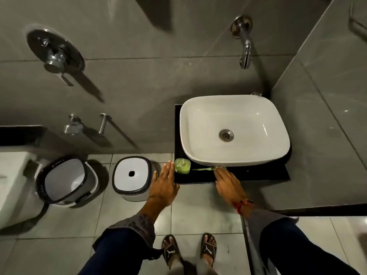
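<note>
A green toothbrush (202,169) lies on the black counter (258,174) just in front of the white basin (234,130). My right hand (228,183) reaches over the counter edge with its fingers stretched out, and the fingertips touch the right end of the toothbrush. A green soap bottle (182,165) stands at the counter's front left corner. My left hand (163,185) hovers flat beside the bottle, fingers straight and holding nothing, its fingertips level with the bottle.
A chrome spout (245,46) juts from the grey tiled wall above the basin. On the floor to the left stand a white stool with a hole (132,178) and an open bucket (63,180). A mixer handle (55,56) is mounted upper left. A toilet's edge (12,185) shows far left.
</note>
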`<control>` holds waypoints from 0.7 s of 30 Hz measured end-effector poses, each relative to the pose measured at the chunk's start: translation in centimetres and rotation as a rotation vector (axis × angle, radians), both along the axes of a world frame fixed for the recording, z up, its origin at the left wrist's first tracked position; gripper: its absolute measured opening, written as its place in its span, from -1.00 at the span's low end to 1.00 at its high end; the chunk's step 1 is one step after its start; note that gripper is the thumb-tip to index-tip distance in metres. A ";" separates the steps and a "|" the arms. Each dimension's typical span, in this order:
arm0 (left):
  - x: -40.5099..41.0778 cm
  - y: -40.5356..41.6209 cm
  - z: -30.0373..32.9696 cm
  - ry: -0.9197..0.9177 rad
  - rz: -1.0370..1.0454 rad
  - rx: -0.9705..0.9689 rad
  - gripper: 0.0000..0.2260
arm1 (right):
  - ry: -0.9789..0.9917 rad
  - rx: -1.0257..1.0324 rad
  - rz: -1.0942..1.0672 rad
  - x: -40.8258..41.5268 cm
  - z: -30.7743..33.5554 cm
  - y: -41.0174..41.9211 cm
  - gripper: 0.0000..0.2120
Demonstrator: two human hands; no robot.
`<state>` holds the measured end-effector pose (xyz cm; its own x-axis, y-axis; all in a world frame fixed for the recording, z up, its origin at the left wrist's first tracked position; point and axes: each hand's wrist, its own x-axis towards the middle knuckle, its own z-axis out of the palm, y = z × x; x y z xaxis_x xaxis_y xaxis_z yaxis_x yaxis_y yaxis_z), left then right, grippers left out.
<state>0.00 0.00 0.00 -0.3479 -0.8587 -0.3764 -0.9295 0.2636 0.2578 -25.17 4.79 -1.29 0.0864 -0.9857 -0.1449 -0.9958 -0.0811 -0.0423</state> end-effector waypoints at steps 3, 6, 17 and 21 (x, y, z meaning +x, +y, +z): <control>-0.1 0.1 -0.5 -0.016 0.017 0.001 -0.31 | -0.039 0.041 -0.058 0.4 -0.9 -0.9 -0.50; -0.3 0.2 -1.1 -0.008 0.015 0.011 -0.31 | 0.075 0.018 -0.074 1.0 -1.9 -1.1 -0.47; -1.3 -0.4 -1.5 0.021 0.059 -0.012 -0.32 | 0.258 -0.166 -0.009 -0.4 -4.1 -1.7 -0.85; -1.6 -0.3 -1.6 0.032 0.058 -0.027 -0.31 | 0.268 -0.207 0.028 -0.8 -4.7 -1.6 -0.84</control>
